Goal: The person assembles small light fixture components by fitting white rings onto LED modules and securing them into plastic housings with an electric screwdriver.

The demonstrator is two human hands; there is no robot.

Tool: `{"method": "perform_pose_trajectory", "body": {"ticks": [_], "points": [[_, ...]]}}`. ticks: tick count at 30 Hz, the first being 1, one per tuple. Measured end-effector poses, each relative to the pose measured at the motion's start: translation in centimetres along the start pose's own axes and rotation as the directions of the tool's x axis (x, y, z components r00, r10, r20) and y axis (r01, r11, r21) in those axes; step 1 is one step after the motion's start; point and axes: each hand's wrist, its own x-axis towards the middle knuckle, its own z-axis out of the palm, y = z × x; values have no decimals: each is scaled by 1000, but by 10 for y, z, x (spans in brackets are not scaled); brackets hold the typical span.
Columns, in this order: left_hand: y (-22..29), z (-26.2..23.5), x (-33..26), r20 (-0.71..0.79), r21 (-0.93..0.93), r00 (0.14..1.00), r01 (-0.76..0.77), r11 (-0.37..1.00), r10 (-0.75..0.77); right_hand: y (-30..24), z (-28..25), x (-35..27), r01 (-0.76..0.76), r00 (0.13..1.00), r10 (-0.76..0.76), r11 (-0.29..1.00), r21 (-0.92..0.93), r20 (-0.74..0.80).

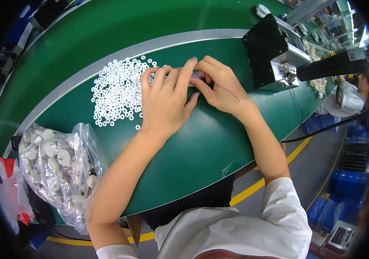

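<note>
My right hand is closed in a pinch around a small greyish part, mostly covered by the fingers, so its kind cannot be made out. Close against it, my left hand has its fingers stretched and apart over the right edge of a pile of small white ring washers. The left index fingertip reaches the right hand's fingers. Whether the left fingertips touch washers is hidden. The washers lie loose on the green tabletop, spread to the left of both hands.
A clear plastic bag of round whitish parts lies at the left. A black and silver bench machine stands at the right, with a black cylindrical arm beside it. A metal rail edges the table's far side. Another person sits far right.
</note>
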Motion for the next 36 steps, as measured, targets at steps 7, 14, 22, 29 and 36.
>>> {"method": "perform_pose_trajectory", "body": {"ticks": [7, 14, 22, 29, 36], "points": [[-3, 2, 8, 31, -15, 995, -95, 995, 96, 17, -2, 0, 71, 994, -67, 997, 37, -88], [-10, -3, -3, 68, 106, 990, -133, 985, 126, 14, 34, -2, 129, 981, -140, 988, -88, -137], [14, -3, -3, 91, 78, 991, -105, 991, 97, 20, 45, -9, 16, 982, -8, 999, 44, -187], [6, -1, -8, 154, 102, 978, -160, 982, 144, 14, 48, -12, 7, 978, -13, 1000, -31, -208], [19, -7, -14, 151, 126, 975, -182, 975, 163, 9, 62, -19, -27, 959, 47, 997, 77, -280]]}}
